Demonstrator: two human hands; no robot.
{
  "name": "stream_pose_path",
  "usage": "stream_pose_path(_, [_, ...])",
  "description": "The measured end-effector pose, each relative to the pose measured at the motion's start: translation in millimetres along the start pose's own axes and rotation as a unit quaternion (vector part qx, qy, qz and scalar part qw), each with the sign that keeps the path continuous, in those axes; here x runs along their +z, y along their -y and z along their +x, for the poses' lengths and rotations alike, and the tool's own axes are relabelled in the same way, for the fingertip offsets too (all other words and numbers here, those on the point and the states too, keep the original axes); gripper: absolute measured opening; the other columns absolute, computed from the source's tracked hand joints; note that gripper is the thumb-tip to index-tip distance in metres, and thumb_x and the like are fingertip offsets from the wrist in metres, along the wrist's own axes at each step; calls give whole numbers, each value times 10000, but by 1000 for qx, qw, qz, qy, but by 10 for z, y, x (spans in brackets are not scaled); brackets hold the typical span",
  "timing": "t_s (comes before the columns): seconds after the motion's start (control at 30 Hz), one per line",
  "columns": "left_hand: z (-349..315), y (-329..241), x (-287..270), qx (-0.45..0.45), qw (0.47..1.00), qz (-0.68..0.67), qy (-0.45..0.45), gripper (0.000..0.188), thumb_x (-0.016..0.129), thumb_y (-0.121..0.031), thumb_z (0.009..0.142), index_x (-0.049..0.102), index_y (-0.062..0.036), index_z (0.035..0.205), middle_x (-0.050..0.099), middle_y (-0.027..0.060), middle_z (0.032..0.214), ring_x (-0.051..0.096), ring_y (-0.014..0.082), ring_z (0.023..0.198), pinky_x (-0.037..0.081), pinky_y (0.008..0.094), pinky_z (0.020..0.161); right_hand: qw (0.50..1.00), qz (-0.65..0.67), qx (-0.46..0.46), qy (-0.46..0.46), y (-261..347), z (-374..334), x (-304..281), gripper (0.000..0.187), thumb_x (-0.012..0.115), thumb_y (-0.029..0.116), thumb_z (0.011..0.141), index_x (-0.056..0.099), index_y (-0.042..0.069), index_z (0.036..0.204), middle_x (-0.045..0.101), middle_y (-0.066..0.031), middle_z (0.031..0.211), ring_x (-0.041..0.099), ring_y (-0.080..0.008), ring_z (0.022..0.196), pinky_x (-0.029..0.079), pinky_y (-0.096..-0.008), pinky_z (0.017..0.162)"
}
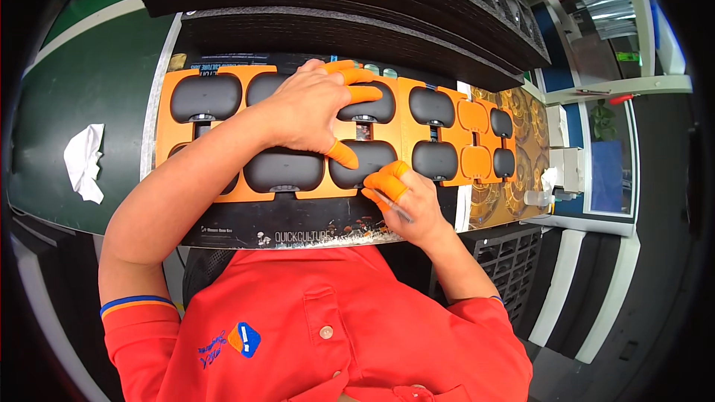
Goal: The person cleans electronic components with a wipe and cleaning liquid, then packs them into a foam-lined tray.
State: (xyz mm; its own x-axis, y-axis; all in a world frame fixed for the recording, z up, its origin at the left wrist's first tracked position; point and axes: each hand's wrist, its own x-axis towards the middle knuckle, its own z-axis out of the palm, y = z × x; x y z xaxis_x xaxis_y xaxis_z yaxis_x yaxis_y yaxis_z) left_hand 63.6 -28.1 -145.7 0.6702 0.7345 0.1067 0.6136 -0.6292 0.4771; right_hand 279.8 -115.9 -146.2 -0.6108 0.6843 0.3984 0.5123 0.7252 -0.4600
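Orange holder trays [316, 189] carry two rows of rounded black cases [206, 98], each with a small notch at its lower edge. My left hand [313, 108], in orange finger cots, lies spread over the middle of the trays. Its thumb rests on a black case [365, 162] in the near row, and its other fingers reach a case in the far row. My right hand [410, 205], also in orange finger cots, is closed in a pinch on a thin grey tool [396, 208] at the near edge of that same near-row case. The tool's tip is hidden by the fingers.
Black foam trays [350, 37] stand stacked along the far side. At right, two orange slots [473, 115] hold no black case. A crumpled white tissue [84, 162] lies on the green surface at left. Small white boxes [567, 170] and a clear bottle [536, 198] are at far right.
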Motion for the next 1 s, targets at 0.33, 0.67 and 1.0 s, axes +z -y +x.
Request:
stream_pose_path(0.33, [-322,8,-67,-5,994,79,-77,786,720,-497,641,475,-94,1271,463,165,1283,370,347,1239,276,424,1010,878,354,316,-66,186,103,-86,199,730,-31,656,614,-7,817,610,-104,785,593,-229,618,467,-294,544])
stream_pose_path(0.67, [-864,101,25,-24,982,101,-160,524,609,-386,798,516,-72,1207,503,171,1185,374,347,1228,230,485,1047,999,45,-8,-16,554,463,593,216,722,-45,649,610,4,827,585,-113,768,583,-243,604,466,-291,542])
stream_pose_path(1.0, [-950,160,-26,-72,990,102,-64,410,574,-368,831,612,-48,1085,575,159,1061,432,327,1175,244,485,1043,882,386,263,69,558,540,404,159,671,-76,706,599,-21,837,594,-117,783,600,-205,615,464,-273,544])
